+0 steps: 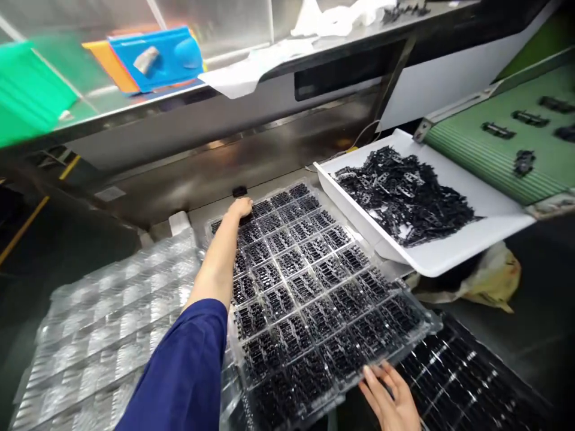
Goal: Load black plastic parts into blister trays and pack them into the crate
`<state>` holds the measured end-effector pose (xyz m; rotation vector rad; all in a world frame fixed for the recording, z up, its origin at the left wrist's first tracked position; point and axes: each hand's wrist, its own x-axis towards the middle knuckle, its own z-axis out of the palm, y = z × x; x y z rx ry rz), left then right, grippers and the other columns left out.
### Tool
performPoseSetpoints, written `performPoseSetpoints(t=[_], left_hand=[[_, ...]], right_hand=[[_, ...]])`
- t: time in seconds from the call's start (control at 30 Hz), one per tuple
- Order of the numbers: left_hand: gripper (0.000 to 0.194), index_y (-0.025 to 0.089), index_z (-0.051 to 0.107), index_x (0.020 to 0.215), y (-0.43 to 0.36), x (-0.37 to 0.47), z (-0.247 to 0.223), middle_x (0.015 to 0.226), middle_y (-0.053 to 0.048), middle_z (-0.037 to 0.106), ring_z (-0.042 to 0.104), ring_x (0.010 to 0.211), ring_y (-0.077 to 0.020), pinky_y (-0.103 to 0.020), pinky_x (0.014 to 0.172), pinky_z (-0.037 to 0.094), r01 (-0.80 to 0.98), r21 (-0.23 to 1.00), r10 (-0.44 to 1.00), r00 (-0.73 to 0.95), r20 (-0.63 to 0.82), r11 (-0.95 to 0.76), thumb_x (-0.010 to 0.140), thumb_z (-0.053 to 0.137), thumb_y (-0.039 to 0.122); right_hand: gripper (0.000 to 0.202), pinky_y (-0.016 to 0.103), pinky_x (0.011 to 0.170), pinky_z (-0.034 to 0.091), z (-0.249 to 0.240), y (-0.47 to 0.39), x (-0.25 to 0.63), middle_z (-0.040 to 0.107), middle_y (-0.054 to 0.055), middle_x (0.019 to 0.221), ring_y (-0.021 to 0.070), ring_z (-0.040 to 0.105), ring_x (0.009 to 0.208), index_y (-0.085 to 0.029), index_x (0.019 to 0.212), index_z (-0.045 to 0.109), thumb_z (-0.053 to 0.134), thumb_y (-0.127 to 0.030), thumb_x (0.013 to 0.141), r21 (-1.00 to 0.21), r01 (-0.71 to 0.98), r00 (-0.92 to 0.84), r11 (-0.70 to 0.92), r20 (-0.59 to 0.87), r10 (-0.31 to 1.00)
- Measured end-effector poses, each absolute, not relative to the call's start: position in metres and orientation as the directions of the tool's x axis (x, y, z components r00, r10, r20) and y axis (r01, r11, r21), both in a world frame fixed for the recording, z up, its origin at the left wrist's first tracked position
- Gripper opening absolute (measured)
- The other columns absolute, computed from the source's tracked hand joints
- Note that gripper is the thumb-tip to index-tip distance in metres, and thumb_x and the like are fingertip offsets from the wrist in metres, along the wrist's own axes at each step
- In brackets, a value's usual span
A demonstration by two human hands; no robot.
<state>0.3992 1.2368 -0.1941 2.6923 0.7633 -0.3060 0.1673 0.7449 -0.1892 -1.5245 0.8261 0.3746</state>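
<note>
A clear plastic tray [294, 308] with many square cells lies before me, its cells filled with small black plastic parts [287, 260]. My left hand [241, 207] is closed at the tray's far edge, towards its left corner; its fingertips are mostly hidden. At the near edge, my right hand [389, 395] grips the rim with bent fingers. Under the tray's near left side another clear tray shows in part. To the left, overlapping empty clear trays [117, 305] are piled up.
A white bin [431, 263] heaped with black parts [404, 194] stands at right, below a green conveyor belt [485, 143] carrying several parts. More filled trays [467, 377] lie low at the right. Behind is a metal shelf [148, 105] with a blue bin [173, 60].
</note>
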Motion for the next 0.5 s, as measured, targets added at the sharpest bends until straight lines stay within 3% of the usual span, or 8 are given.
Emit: performPoseSetpoints(t=[0.13,0.27,0.4,0.5], left_hand=[[0.035,0.015,0.059,0.121,1.236,0.398,-0.185,0.123,-0.01,0.061,0.062,0.106,-0.0232,-0.045,0.091,0.053,0.462,0.266,0.374,0.871,-0.32,-0.846,0.093,0.058,0.037],[0.033,0.015,0.062,0.117,1.24,0.412,-0.185,0.118,-0.009,0.065,0.062,0.106,-0.0227,-0.046,0.093,0.05,0.455,0.213,0.379,0.869,-0.319,-0.865,0.094,0.056,0.038],[0.039,0.013,0.068,0.108,1.242,0.417,-0.177,0.093,-0.002,0.074,0.061,0.097,-0.0207,-0.039,0.09,0.048,0.463,0.123,0.419,0.866,-0.272,-0.878,0.09,0.051,0.043],[0.05,0.013,0.07,0.102,1.231,0.42,-0.163,0.072,0.002,0.071,0.061,0.094,-0.0203,-0.034,0.086,0.047,0.407,0.071,0.381,0.893,-0.24,-0.911,0.089,0.041,0.051]], right_hand=[[0.074,0.036,0.084,0.058,-0.166,0.765,0.171,0.054,0.001,0.103,0.0202,0.063,0.096,-0.022,0.112,0.053,0.087,-0.049,0.053,-0.765,-0.637,0.712,0.098,-0.632,-0.307],[0.068,0.036,0.081,0.058,-0.16,0.768,0.178,0.055,0.0,0.099,0.0167,0.062,0.086,-0.023,0.107,0.056,0.088,-0.048,0.052,-0.782,-0.61,0.711,0.132,-0.613,-0.345],[0.065,0.035,0.078,0.057,-0.16,0.767,0.177,0.053,-0.001,0.098,0.0149,0.059,0.084,-0.024,0.107,0.056,0.087,-0.046,0.054,-0.791,-0.59,0.725,0.16,-0.606,-0.327],[0.062,0.034,0.079,0.055,-0.159,0.766,0.176,0.053,-0.001,0.098,0.014,0.058,0.084,-0.025,0.107,0.056,0.086,-0.045,0.057,-0.8,-0.572,0.739,0.181,-0.598,-0.311]])
